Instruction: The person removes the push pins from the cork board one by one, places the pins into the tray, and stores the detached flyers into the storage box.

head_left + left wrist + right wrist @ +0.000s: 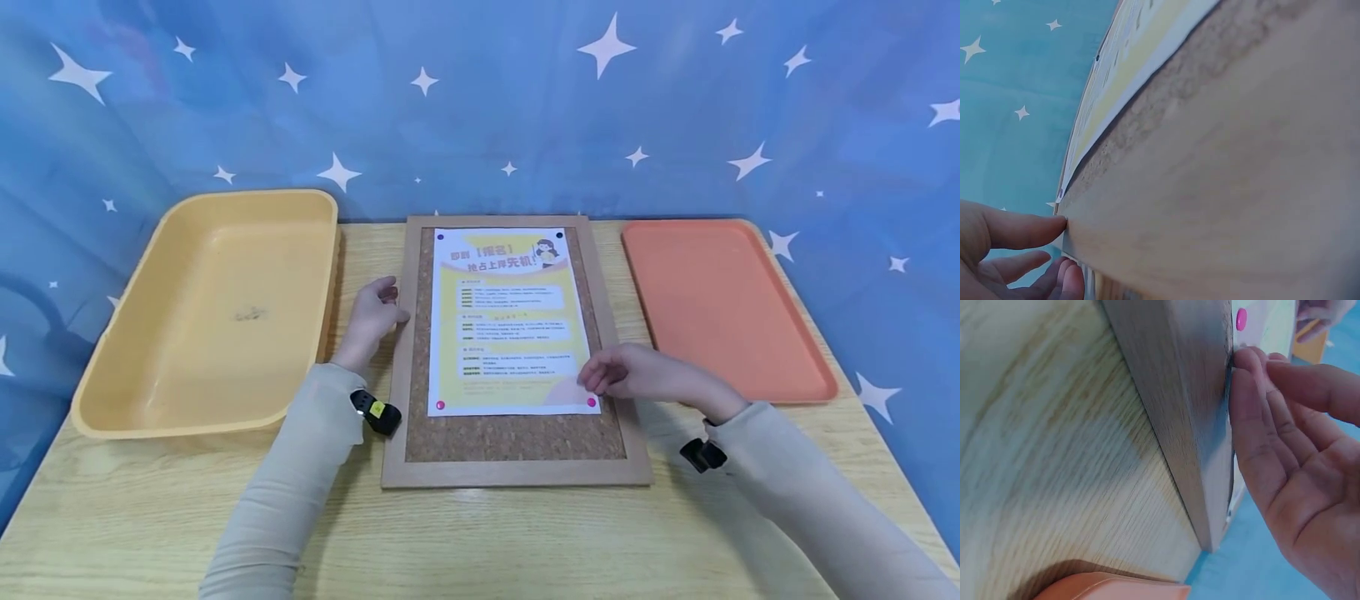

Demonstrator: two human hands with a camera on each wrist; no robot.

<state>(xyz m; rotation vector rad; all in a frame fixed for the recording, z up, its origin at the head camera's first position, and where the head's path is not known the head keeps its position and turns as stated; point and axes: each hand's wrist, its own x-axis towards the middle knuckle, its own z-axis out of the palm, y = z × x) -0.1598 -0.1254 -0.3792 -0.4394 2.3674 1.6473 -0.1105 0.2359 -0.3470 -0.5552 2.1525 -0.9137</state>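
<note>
A wood-framed cork board (517,439) lies on the table with a yellow and white printed poster (495,275) on it. Round pins sit at the poster's corners: a purple pin (440,237), a black pin (559,235), and two pink pins, one lower left (440,405) and one lower right (591,402). At the board's left side is my left hand (372,317), thumb tip touching the wooden frame (1147,231), fingers loosely bent. My right hand (626,371) hovers by the poster's lower right edge, close to that pink pin (1241,319); its fingers are relaxed, and nothing shows between them.
A deep yellow bin (86,408) stands on the left of the table. To the right lies a flat orange tray (735,308). Behind the table hangs a blue curtain (480,108) with white stars. Bare wooden tabletop (465,542) shows in front of the board.
</note>
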